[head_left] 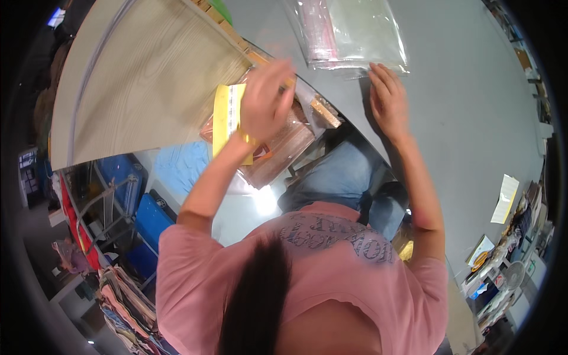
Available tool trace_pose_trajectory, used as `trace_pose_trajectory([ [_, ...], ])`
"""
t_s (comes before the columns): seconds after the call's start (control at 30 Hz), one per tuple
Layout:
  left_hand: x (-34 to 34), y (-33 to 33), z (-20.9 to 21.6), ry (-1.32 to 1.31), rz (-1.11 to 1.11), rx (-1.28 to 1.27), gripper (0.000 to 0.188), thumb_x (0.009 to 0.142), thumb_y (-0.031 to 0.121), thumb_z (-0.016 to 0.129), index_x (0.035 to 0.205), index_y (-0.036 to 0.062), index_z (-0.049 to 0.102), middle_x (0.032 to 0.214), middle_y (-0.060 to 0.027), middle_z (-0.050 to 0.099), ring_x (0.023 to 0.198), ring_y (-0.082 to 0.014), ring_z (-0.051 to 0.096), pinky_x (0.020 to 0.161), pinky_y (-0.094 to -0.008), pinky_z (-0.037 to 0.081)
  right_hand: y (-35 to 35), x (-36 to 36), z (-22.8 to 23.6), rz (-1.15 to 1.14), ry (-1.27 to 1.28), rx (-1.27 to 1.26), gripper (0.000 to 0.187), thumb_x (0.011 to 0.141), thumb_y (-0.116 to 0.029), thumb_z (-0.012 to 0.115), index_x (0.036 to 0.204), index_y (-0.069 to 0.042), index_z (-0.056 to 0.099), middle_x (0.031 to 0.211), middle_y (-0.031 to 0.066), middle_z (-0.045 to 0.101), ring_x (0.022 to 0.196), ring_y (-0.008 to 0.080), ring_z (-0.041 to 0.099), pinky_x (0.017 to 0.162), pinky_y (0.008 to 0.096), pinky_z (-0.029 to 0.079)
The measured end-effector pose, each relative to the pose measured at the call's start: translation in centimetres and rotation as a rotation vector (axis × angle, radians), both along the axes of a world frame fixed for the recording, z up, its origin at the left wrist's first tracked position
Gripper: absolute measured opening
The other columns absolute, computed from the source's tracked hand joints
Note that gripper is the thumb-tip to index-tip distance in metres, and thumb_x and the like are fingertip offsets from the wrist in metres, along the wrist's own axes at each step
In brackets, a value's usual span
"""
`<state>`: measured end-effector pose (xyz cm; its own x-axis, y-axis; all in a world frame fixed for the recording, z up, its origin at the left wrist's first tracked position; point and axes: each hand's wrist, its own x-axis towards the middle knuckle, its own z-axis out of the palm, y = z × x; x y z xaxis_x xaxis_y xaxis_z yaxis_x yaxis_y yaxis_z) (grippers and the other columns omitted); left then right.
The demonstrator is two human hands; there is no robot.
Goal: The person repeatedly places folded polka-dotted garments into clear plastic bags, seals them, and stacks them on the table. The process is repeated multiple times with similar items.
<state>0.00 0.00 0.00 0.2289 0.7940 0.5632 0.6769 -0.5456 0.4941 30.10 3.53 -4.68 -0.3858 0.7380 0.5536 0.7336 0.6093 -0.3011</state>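
My left hand (266, 100) is smeared by motion above a flat brown package in clear plastic (284, 157); a gold-coloured band circles its wrist. Whether its fingers hold anything is not visible. Beside that wrist, a yellow sheet with a white strip (222, 118) lies on the package. My right hand (389, 106) rests over the grey table with its fingers stretched out. Its fingertips reach the near edge of a stack of clear plastic bags (367, 35), without a visible grip on it.
A wood-grain board (160, 77) adjoins the grey table (461, 118) on the left. Small tan pieces in plastic (325, 112) lie at the table's edge. Light blue plastic (180, 165) sits below the board. Toward the right are a paper (504, 199), orange-handled scissors (482, 258) and a fan (513, 274).
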Motion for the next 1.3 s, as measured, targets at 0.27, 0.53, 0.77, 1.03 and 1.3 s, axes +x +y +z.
trace_pose_trajectory([
  [0.27, 2.4, 0.9, -2.6, 0.127, 0.076, 0.076, 0.049, 0.084, 0.002, 0.069, 0.132, 0.0055, 0.061, 0.147, -0.0196, 0.050, 0.139, -0.0441, 0.042, 0.114, -0.0523, 0.035, 0.1, 1.4, 0.7, 0.056, -0.065, 0.129, 0.042, 0.073, 0.002, 0.068, 0.114, -0.004, 0.067, 0.123, 0.0090, 0.066, 0.117, 0.0300, 0.060, 0.097, 0.0418, 0.050],
  [0.53, 9.4, 13.7, -0.1, 0.402, -0.065, 0.228, 0.072, 0.081, 0.003, 0.066, 0.148, 0.0193, 0.048, 0.159, -0.0169, 0.034, 0.145, -0.0371, 0.034, 0.118, -0.0578, 0.023, 0.0, 0.3, 0.8, 0.105, -0.056, 0.100, 0.037, 0.080, -0.006, 0.064, 0.117, -0.001, 0.067, 0.127, 0.0117, 0.066, 0.121, 0.0307, 0.060, 0.105, 0.0424, 0.048],
  [0.77, 8.3, 15.5, -0.3, 0.479, 0.036, 0.298, 0.065, 0.078, -0.002, 0.063, 0.140, 0.0191, 0.058, 0.159, -0.0164, 0.035, 0.145, -0.0420, 0.032, 0.117, -0.0572, 0.024, 6.0, -1.0, 1.0, -0.240, 0.008, -0.034, 0.035, 0.088, -0.016, 0.071, 0.117, 0.002, 0.066, 0.126, 0.0121, 0.065, 0.116, 0.0328, 0.058, 0.098, 0.0434, 0.047],
  [1.03, 7.2, 10.0, 2.0, 0.477, 0.098, 0.274, 0.049, 0.082, -0.003, 0.065, 0.128, 0.0129, 0.066, 0.148, -0.0109, 0.050, 0.139, -0.0405, 0.039, 0.111, -0.0517, 0.035, 8.2, -0.9, 0.4, -0.241, 0.211, -0.142, 0.022, 0.082, -0.023, 0.078, 0.090, -0.003, 0.073, 0.103, 0.0094, 0.070, 0.095, 0.0311, 0.060, 0.084, 0.0404, 0.051],
  [1.3, 8.7, 8.8, -0.9, -0.032, -0.237, -0.070, 0.028, 0.091, -0.001, 0.062, 0.119, 0.0015, 0.067, 0.125, -0.0156, 0.065, 0.111, -0.0362, 0.064, 0.095, -0.0389, 0.053, 9.9, -0.2, 0.1, -0.338, 0.536, -0.492, 0.016, 0.089, -0.017, 0.071, 0.084, -0.002, 0.071, 0.097, 0.0103, 0.071, 0.076, 0.0290, 0.065, 0.071, 0.0393, 0.053],
])
